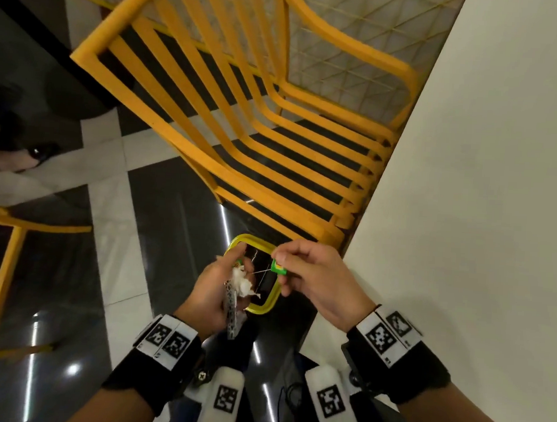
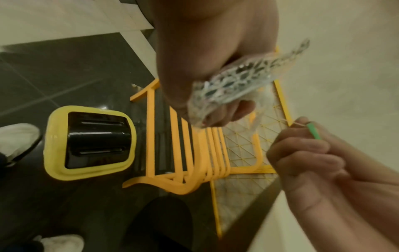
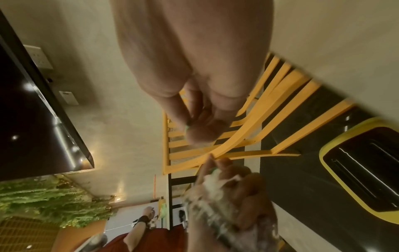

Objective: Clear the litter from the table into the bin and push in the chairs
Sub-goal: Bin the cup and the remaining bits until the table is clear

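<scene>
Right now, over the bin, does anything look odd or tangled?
Yes. A thin string runs taut from the green tag pinched in the right hand to the litter bundle held by the left hand, so they look snagged together.

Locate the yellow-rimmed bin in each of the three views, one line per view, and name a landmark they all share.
Head: the yellow-rimmed bin sits low centre on the floor, partly hidden under both hands.
Left wrist: the bin is at mid left, fully visible, with its black lid.
Right wrist: the bin is at the right edge, partly cut off.
Shared landmark: the yellow slatted chair beside the bin.
</scene>
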`<act>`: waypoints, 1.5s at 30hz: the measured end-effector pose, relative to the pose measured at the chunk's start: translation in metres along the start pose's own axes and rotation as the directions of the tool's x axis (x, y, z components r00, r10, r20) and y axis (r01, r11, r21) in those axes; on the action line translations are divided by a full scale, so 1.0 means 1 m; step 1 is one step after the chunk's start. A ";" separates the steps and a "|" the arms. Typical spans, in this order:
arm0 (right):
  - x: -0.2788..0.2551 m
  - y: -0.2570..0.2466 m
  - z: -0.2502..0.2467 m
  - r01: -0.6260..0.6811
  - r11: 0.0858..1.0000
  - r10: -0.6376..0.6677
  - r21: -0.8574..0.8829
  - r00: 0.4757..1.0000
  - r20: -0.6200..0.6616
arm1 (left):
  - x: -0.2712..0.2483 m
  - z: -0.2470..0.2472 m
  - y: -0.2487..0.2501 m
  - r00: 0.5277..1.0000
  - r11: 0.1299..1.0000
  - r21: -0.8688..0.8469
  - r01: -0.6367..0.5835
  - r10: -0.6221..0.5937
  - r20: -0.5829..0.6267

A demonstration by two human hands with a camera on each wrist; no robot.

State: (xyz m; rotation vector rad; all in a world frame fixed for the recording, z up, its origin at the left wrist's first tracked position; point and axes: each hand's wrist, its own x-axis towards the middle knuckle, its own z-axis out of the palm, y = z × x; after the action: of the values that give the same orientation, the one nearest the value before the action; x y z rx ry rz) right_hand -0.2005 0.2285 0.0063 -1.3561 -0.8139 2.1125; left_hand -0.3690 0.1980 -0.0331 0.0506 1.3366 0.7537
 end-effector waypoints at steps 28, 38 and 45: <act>0.304 0.321 -0.018 -0.577 0.816 0.415 0.029 0.550 -0.725 | 0.275 -0.230 -0.063 0.871 0.962 0.121 0.246 -0.164 -0.463; 0.280 0.310 -0.006 -0.519 0.852 0.256 -0.070 0.530 -0.808 | 0.292 -0.194 -0.046 0.846 0.979 0.180 0.091 0.019 -0.532; 0.244 0.315 0.006 -0.448 0.893 0.234 -0.037 0.534 -0.813 | 0.333 -0.147 -0.068 0.915 0.597 0.802 0.021 0.311 -0.256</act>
State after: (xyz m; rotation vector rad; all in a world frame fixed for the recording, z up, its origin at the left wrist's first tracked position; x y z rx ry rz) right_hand -0.3267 0.1743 -0.3675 -2.4995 -0.4222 1.3495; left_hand -0.4557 0.2628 -0.3867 0.7897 1.9842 0.2325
